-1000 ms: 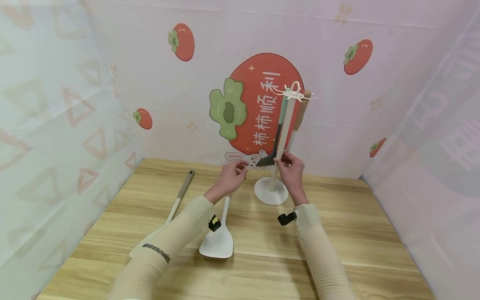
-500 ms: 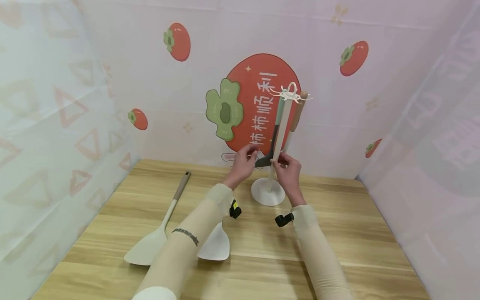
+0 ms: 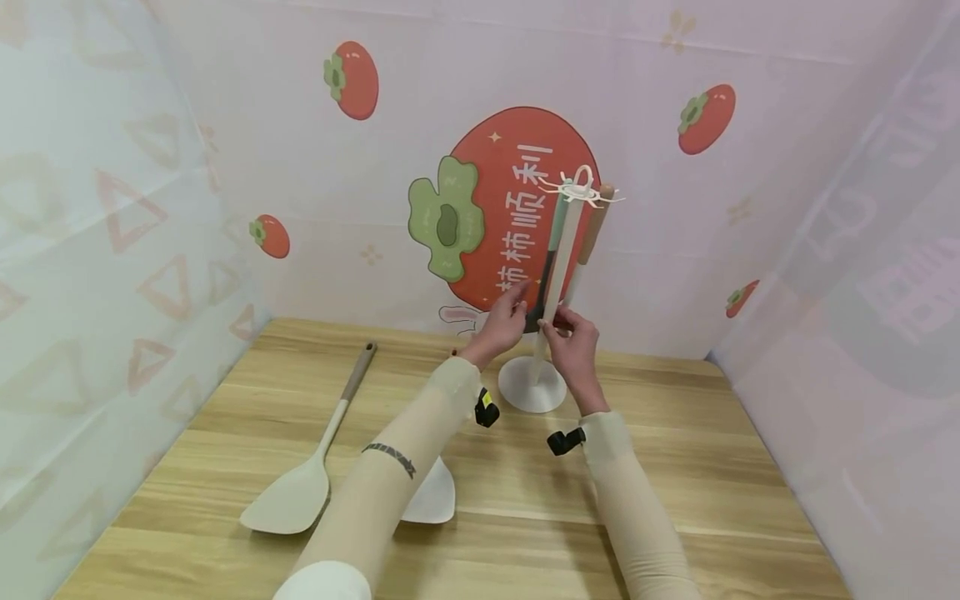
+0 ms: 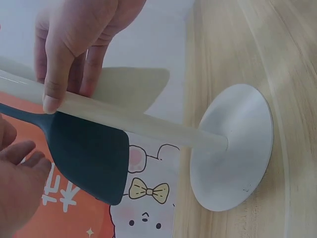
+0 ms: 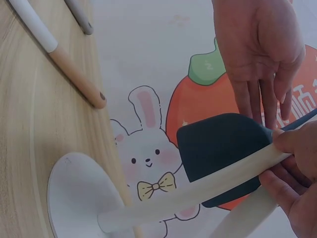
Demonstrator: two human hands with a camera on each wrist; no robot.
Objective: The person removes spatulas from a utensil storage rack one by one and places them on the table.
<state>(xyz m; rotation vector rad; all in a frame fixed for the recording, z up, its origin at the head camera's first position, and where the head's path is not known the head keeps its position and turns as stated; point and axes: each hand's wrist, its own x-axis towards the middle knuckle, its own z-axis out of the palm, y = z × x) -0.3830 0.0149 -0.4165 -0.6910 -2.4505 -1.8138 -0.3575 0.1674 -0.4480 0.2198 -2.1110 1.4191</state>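
A white utensil stand (image 3: 566,258) rises from a round base (image 3: 532,385). My right hand (image 3: 573,346) pinches its pole low down, thumb and fingers on either side, as the right wrist view also shows. A dark turner (image 4: 89,153) with a mint-green handle (image 3: 560,218) hangs from the stand's hooks, blade downward. My left hand (image 3: 504,325) is beside that turner, its fingers (image 5: 267,101) extended at the turner's neck, not curled round it. Behind the pole hangs another utensil with a brown handle (image 3: 596,229); its lower end is partly hidden by my right hand.
A cream turner (image 3: 292,498) with a grey-brown handle lies on the wooden table (image 3: 660,467) at left. Under my left forearm lies a white turner (image 3: 433,498), mostly hidden; its wooden handle (image 5: 79,82) shows in the right wrist view. A printed cloth wall (image 3: 645,308) stands close behind.
My left hand has moved right and slightly up, from beside the stand to the dark turner, and its fingers have straightened. My right hand keeps its hold on the pole.
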